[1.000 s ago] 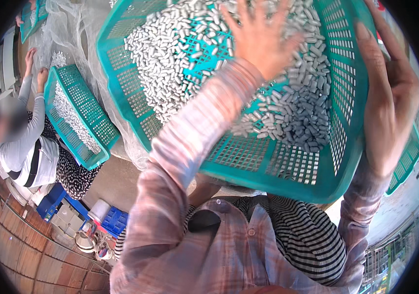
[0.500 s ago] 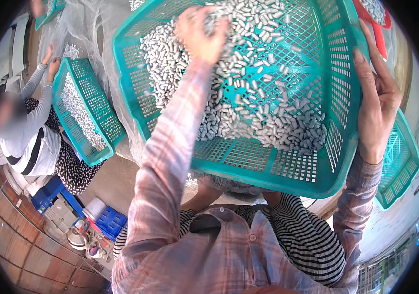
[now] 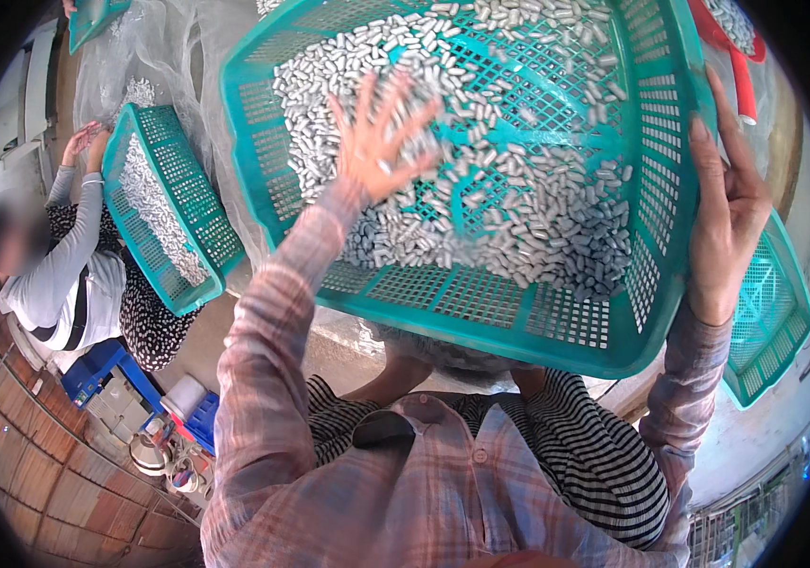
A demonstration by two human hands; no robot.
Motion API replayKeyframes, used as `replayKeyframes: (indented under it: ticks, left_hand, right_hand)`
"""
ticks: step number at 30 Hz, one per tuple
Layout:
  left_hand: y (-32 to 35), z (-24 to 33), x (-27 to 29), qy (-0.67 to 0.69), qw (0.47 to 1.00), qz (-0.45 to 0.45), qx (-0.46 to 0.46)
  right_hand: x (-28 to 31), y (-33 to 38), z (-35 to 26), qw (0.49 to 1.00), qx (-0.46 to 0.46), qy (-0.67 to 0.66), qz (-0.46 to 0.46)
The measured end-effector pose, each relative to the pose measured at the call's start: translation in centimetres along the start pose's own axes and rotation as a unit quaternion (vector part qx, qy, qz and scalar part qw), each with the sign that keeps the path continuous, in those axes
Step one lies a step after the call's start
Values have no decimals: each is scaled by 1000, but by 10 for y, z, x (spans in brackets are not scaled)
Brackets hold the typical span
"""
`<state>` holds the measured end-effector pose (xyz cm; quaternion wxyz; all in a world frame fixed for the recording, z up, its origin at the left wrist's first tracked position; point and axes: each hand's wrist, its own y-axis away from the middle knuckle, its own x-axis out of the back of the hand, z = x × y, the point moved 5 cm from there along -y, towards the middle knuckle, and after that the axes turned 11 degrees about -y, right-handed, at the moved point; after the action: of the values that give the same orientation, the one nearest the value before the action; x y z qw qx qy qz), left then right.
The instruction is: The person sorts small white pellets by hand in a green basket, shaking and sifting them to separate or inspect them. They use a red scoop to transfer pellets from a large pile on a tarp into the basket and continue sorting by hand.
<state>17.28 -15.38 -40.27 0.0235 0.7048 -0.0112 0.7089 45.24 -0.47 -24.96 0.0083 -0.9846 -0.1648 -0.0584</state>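
A large green plastic basket [image 3: 480, 346] tilts in front of me, its slatted floor partly covered with small silver-grey cylindrical pieces [image 3: 537, 218]. Over the left part of these pieces my left hand [image 3: 381, 142] is open, fingers spread, palm down and slightly blurred. It holds nothing, and I cannot tell how firmly it touches the pieces. On the right side of the basket, my right hand [image 3: 729, 213] grips the rim, with fingers stretched along the outer edge. The pieces lie thickest at the left and along the near side; bare mesh shows in the middle.
To the left, a person [image 3: 73, 265] sits by another green basket [image 3: 182, 170] of similar pieces. A further green basket [image 3: 774, 312] stands at right. A red scoop-like container [image 3: 744, 85] lies at the far right. Sheer netting [image 3: 173, 57] spreads at the far left, with blue crates [image 3: 106, 374] below.
My left hand has drawn nearer to me from the far side, its fingers now spread. Pieces have shifted, baring mesh toward the far middle. My right hand stays on the rim.
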Motion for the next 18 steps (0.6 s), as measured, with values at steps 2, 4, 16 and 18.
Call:
replayKeyframes:
  ticks: [2, 4, 16, 18]
  left_hand:
    - [-41, 0, 8, 80, 984, 66, 144]
    - [-80, 48, 9, 141, 982, 20, 122]
    - [104, 49, 58, 261, 912, -268, -170]
    - [107, 12, 81, 116, 944, -266, -155]
  right_hand:
    - [-6, -4, 1, 1000, 17, 23, -1]
    - [-12, -11, -4, 998, 29, 57, -3]
    - [20, -17, 81, 925, -35, 372, -76]
    - [29, -12, 48, 894, 54, 441, -51]
